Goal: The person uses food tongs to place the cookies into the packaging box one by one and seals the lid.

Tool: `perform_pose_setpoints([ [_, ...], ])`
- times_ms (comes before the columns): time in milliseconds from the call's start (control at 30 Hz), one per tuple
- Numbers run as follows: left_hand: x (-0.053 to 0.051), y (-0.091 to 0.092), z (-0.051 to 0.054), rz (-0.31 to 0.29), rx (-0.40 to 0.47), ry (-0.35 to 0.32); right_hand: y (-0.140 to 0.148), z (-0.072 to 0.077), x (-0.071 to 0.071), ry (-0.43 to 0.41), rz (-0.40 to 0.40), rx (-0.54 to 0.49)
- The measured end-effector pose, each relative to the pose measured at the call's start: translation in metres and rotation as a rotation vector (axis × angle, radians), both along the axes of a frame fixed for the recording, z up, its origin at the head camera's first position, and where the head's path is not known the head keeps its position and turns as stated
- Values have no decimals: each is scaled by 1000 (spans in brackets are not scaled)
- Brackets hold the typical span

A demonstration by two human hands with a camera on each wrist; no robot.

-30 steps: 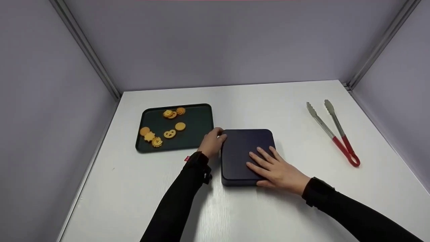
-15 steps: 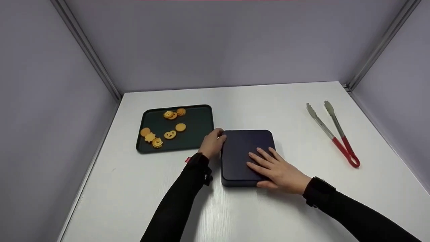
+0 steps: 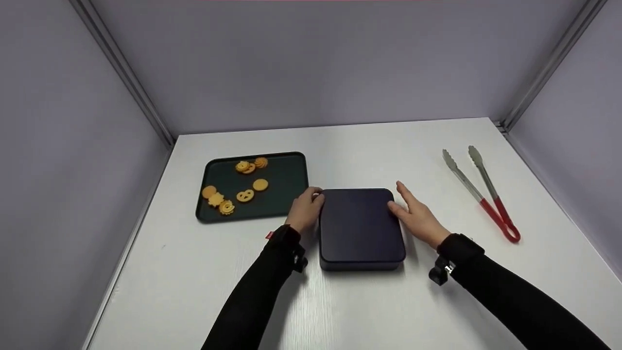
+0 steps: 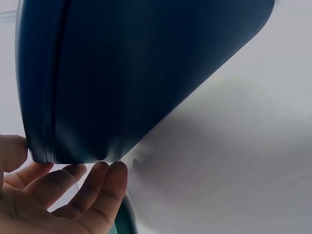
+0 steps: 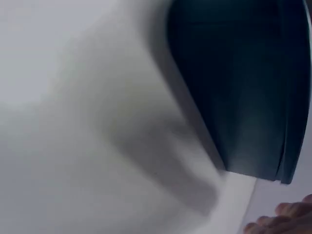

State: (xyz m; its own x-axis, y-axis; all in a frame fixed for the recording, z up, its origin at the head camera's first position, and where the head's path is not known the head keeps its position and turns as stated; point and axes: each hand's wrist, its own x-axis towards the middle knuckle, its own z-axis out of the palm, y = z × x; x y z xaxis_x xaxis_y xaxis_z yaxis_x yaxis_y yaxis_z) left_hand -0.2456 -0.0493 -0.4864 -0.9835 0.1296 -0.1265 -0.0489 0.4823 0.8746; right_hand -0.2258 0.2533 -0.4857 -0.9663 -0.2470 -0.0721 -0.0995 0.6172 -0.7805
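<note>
A dark navy rectangular box (image 3: pixel 359 226) with its lid on lies flat on the white table. My left hand (image 3: pixel 305 211) grips the box at its far left corner. In the left wrist view, bent fingers (image 4: pixel 112 187) touch the box's end and the thumb lies by the lid seam. My right hand (image 3: pixel 418 218) is at the box's far right side, fingers extended and thumb near the lid's edge. Whether that thumb touches the box I cannot tell. In the right wrist view the right fingers (image 5: pixel 287 219) appear apart from the box (image 5: pixel 243 92).
A dark green tray (image 3: pixel 286 177) lies left of the box, close to the left hand, bearing several cookies (image 3: pixel 245 195). Open tongs with red handles (image 3: pixel 498 221) lie on the table (image 3: pixel 369 150) at the right. Grey panels (image 3: pixel 311 63) stand around the table.
My right hand has lifted off the lid's top and moved to the box's far right side. The left hand stays at its corner, and the box has hardly moved.
</note>
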Motion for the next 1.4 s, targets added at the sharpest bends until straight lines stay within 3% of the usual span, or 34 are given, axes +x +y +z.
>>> perform_pose_setpoints([
  [100, 0, -1, 0, -4, 14, -2, -2, -3, -8, -152, -45, -114],
  [167, 0, -1, -2, -5, 26, 0, -5, -5, -11, -207, -67, -194],
  [367, -1, 0, -6, 5, 43, 19, -18, -12, -16, -246, -105, -298],
  [567, -1, 4, -7, 49, 13, 42, -29, -16, -18, -218, -160, -308],
  [767, 5, 11, -7, 98, 28, 31, -35, -15, -16, -208, -195, -312],
  [967, 14, 7, -2, 41, 5, 26, -26, -4, -13, -208, -157, -313],
  [1133, 26, 0, 2, 1, 4, -11, -12, 5, -2, -188, -133, -214],
  [1267, 34, 0, 2, -26, -33, -23, -7, 4, 9, -197, -129, -145],
  [1400, 39, 5, 1, -14, -72, -15, -9, 2, 20, -200, -110, -90],
])
